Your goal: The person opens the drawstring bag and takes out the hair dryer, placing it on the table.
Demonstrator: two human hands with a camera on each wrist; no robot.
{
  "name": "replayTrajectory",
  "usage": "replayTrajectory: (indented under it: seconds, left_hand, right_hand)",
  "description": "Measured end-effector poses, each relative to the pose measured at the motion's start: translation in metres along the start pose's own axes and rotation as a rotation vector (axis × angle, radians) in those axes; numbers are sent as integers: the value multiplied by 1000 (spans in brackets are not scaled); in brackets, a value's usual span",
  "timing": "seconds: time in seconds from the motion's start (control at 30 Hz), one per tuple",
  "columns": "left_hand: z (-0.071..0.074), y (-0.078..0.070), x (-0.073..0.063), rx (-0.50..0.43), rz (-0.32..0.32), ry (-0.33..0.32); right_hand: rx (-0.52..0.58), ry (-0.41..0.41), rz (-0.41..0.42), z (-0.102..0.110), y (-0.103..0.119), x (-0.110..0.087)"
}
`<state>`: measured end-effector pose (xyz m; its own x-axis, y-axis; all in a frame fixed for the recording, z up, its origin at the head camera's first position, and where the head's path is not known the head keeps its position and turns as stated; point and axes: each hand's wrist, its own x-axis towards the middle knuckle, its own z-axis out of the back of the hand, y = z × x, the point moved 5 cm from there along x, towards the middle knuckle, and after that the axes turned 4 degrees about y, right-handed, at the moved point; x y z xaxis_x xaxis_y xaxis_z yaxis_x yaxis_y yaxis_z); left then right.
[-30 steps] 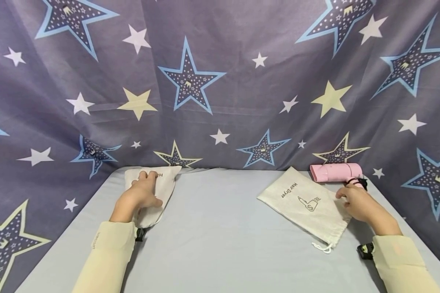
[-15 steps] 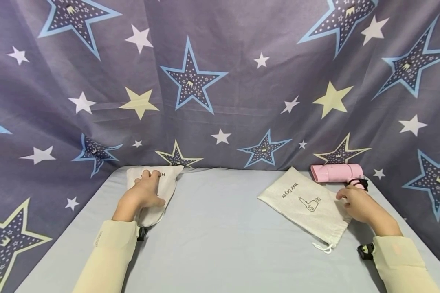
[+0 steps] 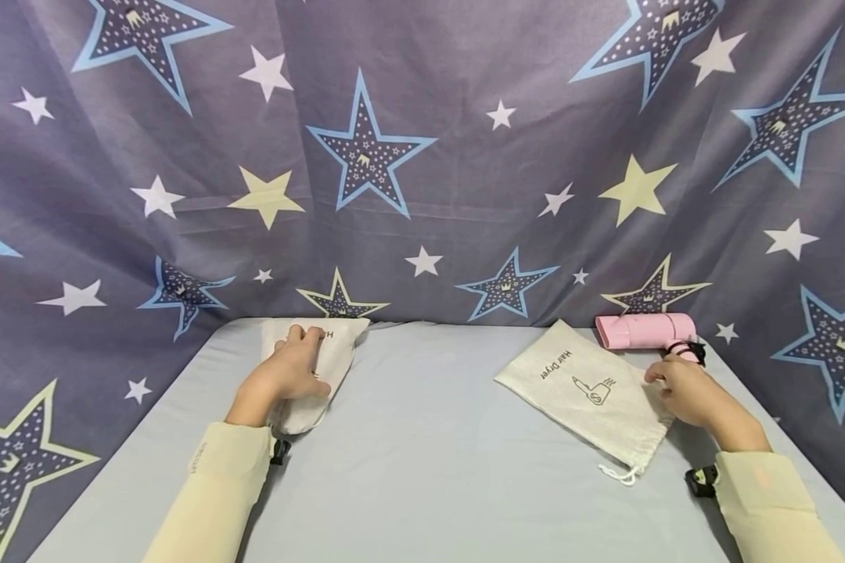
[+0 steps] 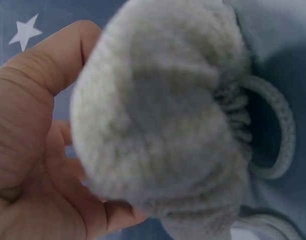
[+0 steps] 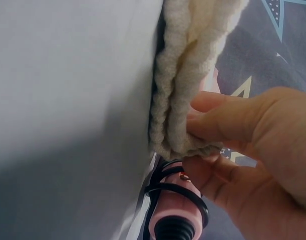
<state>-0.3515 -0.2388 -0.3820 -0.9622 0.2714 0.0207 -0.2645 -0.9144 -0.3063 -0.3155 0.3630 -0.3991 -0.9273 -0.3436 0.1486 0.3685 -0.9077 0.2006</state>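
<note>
At the back left, my left hand (image 3: 285, 374) grips a cream drawstring bag (image 3: 341, 352) from above, thumb on its right side. The left wrist view has the bag's gathered mouth (image 4: 163, 120) and cord loop (image 4: 285, 130) close up, with the hand (image 4: 27, 135) around one side. On the right lies a flatter cream bag (image 3: 563, 383) printed "Hair Dryer", its white cord trailing toward the front. My right hand (image 3: 697, 395) pinches the ruffled edge of this bag (image 5: 180, 100) at a corner, as the right wrist view shows.
Behind the right hand, a pink hair dryer (image 3: 644, 331) lies at the back right corner, a black cord wound round its handle (image 5: 178, 210). A pale grey cloth covers the table (image 3: 422, 438). Star-patterned curtain (image 3: 451, 195) rises along the back and both sides.
My left hand has slid a little to the right, and the bag under it has shifted along. The right hand and the flatter bag stay where they were.
</note>
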Motion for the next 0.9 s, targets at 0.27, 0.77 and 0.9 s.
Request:
replayTrajectory:
  seconds: [0.27,0.77,0.9]
  left_hand:
    - [-4,-10,1,12,-21,-5]
    - [-15,-37,3,-16,-84,14]
    - [-17,-44,3,-24,-92,19]
  right_hand:
    - [-10,3,2,0,0,-1]
    - [-37,-22,7,-1,1,-1]
    - [-38,-26,5,-1,1,0]
